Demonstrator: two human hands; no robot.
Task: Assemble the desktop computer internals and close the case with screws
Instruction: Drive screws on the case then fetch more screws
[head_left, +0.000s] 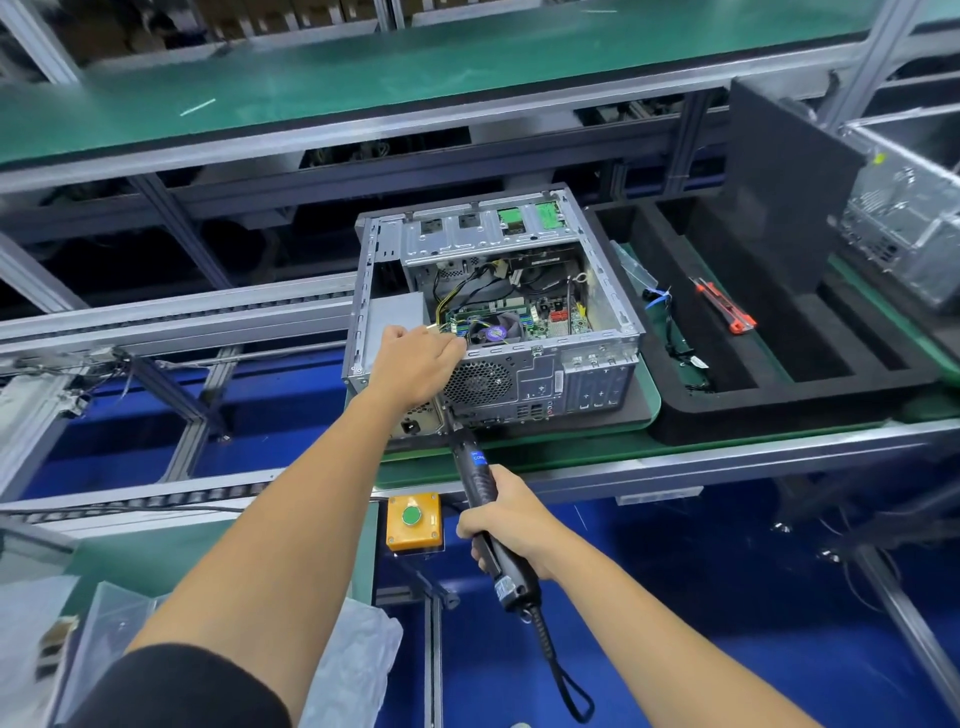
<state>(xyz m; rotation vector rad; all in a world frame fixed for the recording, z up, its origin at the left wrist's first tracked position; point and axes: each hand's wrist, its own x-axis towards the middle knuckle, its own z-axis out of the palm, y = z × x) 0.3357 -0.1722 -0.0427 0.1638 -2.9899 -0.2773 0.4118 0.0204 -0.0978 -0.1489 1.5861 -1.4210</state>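
The right hand (511, 525) grasps a black electric screwdriver (485, 501), tip at the near face of the open grey metal computer case (545, 379). The left hand (418, 364), fingers curled, rests on the case's near rim; whether it pinches anything cannot be told.

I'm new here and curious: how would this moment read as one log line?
step: driving screw | left hand: on rear top edge of open computer case | right hand: grips electric screwdriver | side panel: off

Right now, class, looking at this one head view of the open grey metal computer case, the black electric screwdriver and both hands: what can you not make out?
- Black electric screwdriver tip: hidden behind the left hand.
- What the left hand's curled fingers hold, if anything: hidden by the hand itself.
- Blue label on the screwdriver: too small to read.
- Open grey metal computer case left interior: blocked by its wall.
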